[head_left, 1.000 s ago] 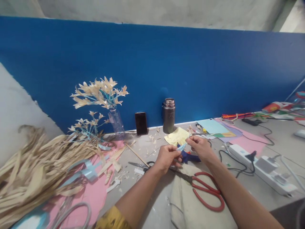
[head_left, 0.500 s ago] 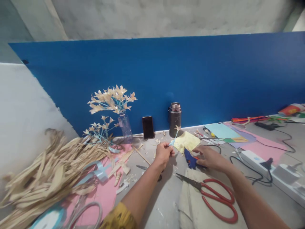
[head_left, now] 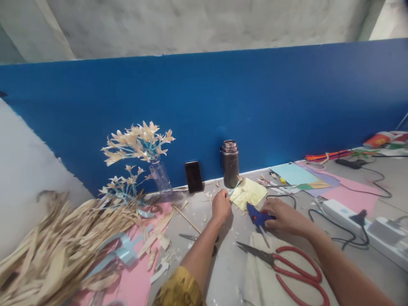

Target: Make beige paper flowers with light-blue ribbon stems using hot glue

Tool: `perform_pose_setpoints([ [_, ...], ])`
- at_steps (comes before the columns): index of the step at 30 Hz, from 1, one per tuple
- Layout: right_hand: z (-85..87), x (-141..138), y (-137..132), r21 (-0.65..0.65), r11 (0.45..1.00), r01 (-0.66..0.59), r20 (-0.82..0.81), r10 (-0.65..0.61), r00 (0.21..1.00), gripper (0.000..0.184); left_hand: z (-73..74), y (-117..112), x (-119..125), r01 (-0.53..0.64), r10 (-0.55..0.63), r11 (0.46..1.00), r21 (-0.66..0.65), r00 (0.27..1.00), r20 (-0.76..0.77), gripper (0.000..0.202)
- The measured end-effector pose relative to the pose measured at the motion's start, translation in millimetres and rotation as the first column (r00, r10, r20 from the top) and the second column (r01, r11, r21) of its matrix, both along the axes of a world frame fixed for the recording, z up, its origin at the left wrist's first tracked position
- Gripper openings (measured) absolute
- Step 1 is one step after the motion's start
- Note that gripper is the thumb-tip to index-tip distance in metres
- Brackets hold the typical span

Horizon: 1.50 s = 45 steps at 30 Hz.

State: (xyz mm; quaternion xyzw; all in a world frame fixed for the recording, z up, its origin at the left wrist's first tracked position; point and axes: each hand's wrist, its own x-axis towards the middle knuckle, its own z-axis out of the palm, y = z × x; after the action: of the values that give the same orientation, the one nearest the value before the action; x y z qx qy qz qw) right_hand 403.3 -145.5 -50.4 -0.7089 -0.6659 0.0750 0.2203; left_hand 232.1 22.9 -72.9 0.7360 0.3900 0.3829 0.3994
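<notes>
My left hand [head_left: 221,207] is closed in a pinch on a small craft flower [head_left: 238,182] with a light-blue stem, held at the near left edge of a yellow paper square [head_left: 248,193]. To its right, my right hand [head_left: 280,216] has its fingers around the handle of a blue glue gun [head_left: 255,216]. The gun's nozzle points toward the paper, and a pale glue stick [head_left: 264,237] shows at its rear. Just below lie large red-handled scissors [head_left: 287,265] on a folded beige cloth [head_left: 255,272]. A smaller pair of scissors [head_left: 188,236] is partly hidden behind my left forearm.
Dried husks [head_left: 63,242] and pink paper [head_left: 137,276] cover the left side. Finished flowers stand in a clear bottle [head_left: 162,180]. A phone [head_left: 194,177] and a flask [head_left: 230,165] stand by the blue panel. A power strip [head_left: 366,231] with cables and coloured papers [head_left: 295,174] lie right.
My right hand has closed around the glue gun, which has turned slightly so its glue stick shows. The flower in my left hand has tipped lower over the paper. The view has shifted right.
</notes>
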Motion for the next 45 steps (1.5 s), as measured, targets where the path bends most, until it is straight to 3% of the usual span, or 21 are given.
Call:
perform_pose_setpoints([
  [2, 6.4, 8.0, -3.8, -0.013, 1.000, -0.002, -0.183, 0.000, 0.983, 0.017, 0.1, -1.3, -0.1, 0.003, -0.003, 1.000, -0.002, 1.000, -0.007, 0.021],
  [4, 10.4, 14.8, -7.0, -0.024, 0.999, 0.041, -0.412, -0.047, 0.910, 0.022, -0.4, -1.3, 0.3, -0.006, 0.006, 1.000, -0.018, 1.000, 0.017, 0.020],
  [7, 9.8, 19.2, -8.4, -0.019, 0.995, 0.100, -0.725, -0.082, 0.684, 0.040, -3.5, 1.8, 1.8, -0.041, 0.048, 0.996, -0.074, 0.994, 0.101, 0.018],
  [9, 6.3, 17.2, -6.5, 0.011, 0.994, 0.112, -0.842, -0.051, 0.537, 0.048, -6.5, 4.6, 3.9, -0.048, 0.073, 0.988, -0.147, 0.983, 0.169, 0.016],
  [11, 1.8, 11.9, -3.1, 0.048, 0.993, 0.112, -0.878, -0.011, 0.478, 0.048, -9.1, 6.4, 6.5, -0.020, 0.077, 0.971, -0.238, 0.970, 0.230, 0.012],
  [17, -8.3, -8.0, 6.9, 0.067, 0.993, 0.097, -0.815, -0.002, 0.580, 0.049, -11.3, 0.2, 13.5, 0.124, 0.031, 0.915, -0.384, 0.927, 0.374, 0.006],
  [24, -0.8, -18.0, 10.0, 0.092, 0.989, 0.117, -0.752, -0.008, 0.659, 0.055, -9.2, -9.8, 17.5, 0.225, 0.015, 0.858, -0.461, 0.887, 0.461, 0.017],
  [45, 3.9, -16.4, 9.2, 0.083, 0.991, 0.103, -0.722, -0.011, 0.692, 0.054, -14.5, -9.6, 18.8, 0.307, 0.060, 0.785, -0.538, 0.827, 0.559, 0.029],
])
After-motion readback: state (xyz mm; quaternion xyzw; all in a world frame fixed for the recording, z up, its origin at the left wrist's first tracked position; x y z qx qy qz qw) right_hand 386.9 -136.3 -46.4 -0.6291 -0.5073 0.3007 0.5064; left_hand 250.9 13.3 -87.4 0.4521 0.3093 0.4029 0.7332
